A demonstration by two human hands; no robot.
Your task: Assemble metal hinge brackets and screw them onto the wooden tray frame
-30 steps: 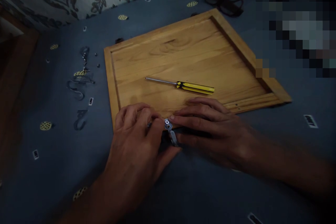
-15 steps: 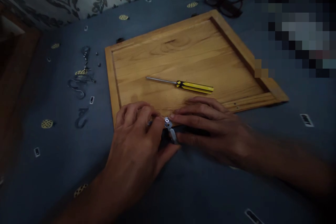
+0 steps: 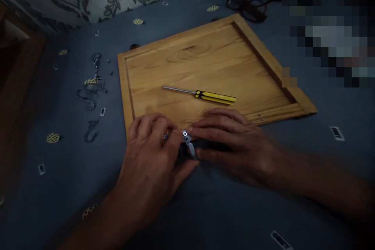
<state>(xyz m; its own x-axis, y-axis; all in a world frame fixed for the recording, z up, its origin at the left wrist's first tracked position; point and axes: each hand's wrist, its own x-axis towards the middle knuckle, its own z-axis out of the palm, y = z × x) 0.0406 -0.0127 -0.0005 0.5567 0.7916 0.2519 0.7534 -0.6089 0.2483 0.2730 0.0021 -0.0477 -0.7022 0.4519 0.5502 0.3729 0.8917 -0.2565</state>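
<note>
In the head view, a small metal hook [image 3: 191, 149] with a cross-head screw is held at the near edge of the wooden panel [image 3: 252, 70], between the two hands. Its upper plate is touched by a fingertip of the right hand [image 3: 241, 140], whose fingers are stretched over the panel. The left hand [image 3: 149, 148] is curled over the edge, its thumb set near the hook's lower end; whether either hand is closed on the hook cannot be told. The screwdriver [image 3: 215, 97] is placed just beyond the fingers.
</note>
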